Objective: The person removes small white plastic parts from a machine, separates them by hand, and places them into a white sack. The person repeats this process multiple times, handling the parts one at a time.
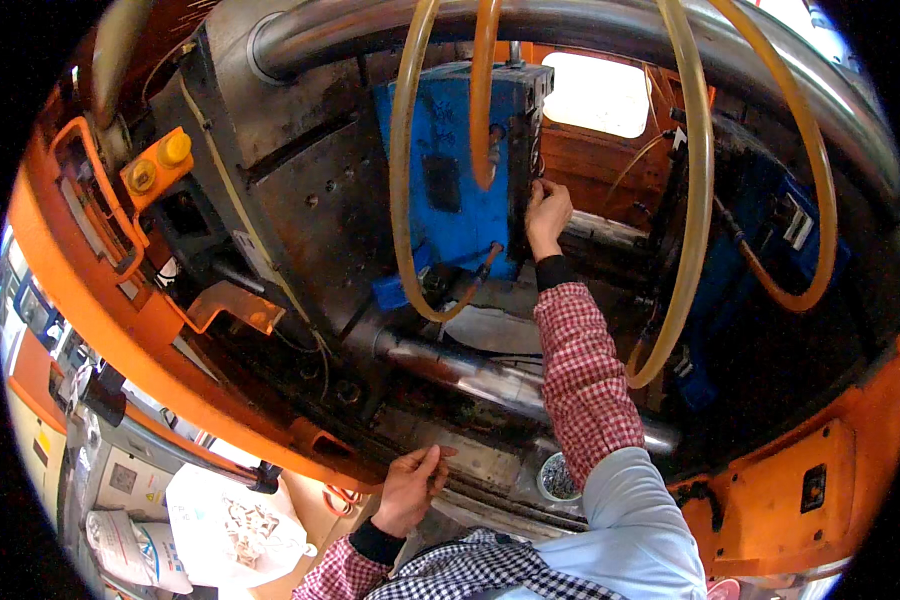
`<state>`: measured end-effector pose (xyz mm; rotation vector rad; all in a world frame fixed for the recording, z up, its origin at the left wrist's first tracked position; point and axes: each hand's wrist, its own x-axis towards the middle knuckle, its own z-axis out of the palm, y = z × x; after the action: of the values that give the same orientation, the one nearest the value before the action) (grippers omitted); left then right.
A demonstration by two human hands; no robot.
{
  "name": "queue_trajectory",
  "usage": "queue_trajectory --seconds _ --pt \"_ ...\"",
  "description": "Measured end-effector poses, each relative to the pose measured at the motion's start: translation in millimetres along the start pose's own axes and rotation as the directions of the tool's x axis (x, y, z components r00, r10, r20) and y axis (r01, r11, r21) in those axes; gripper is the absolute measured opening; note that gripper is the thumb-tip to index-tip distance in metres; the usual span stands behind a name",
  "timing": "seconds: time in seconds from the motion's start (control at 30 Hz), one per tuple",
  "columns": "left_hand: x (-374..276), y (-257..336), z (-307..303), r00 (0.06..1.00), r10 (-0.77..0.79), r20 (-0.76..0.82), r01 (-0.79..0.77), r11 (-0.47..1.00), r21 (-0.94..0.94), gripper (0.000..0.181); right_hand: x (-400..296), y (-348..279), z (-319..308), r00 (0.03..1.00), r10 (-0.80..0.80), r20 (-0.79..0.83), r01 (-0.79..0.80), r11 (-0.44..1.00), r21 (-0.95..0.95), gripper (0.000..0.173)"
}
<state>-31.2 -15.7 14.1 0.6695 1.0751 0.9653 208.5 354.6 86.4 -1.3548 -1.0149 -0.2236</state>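
My right hand [547, 214] reaches into an injection moulding machine, its fingertips at the parting face of a blue mould half [439, 157]. Its thumb and index finger are bent close together; whether a small piece sits between them is hidden. Lower down, my left hand [412, 484] hovers by the machine's front ledge [495, 502], fingers curled and thumb against the index finger. I cannot tell if it holds anything. Clear yellowish hoses [401, 180] and an orange-tinted hose [483, 90] hang before the mould, some joined to its fittings. The other mould half [750, 225] stands in shadow at right.
Steel tie bars cross above [420, 37] and below [465, 367] my right arm. A tub of dark bits [559, 478] sits on the ledge. At lower left, a white bag [229, 525] holds small pale parts beside filled sacks [131, 551]. An orange bracket [232, 304] juts out at left.
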Motion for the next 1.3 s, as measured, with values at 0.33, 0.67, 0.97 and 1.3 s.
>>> queue_trajectory --seconds 0.33,0.67,0.97,1.3 --pt "-11.7 5.5 0.3 0.998 -0.025 -0.058 0.027 0.999 0.037 0.031 0.7 1.5 0.5 0.997 0.069 0.044 -0.072 0.995 0.062 0.026" --pt "-8.4 -0.6 3.4 0.999 0.045 0.015 -0.045 0.999 0.005 0.028 -3.4 3.5 -18.2 0.953 -0.091 0.289 0.110 0.993 -0.050 0.033" --pt "18.6 6.2 9.5 0.990 0.125 0.059 -0.113 0.977 -0.180 0.019 -105.1 -74.7 -164.4 0.634 -0.399 0.663 0.126 0.899 0.420 0.009" --pt "31.9 14.7 40.1 0.952 0.069 0.299 0.000 0.974 -0.226 0.027 -179.2 -80.4 -257.1 0.459 -0.396 0.795 -0.057 0.880 0.472 0.013"
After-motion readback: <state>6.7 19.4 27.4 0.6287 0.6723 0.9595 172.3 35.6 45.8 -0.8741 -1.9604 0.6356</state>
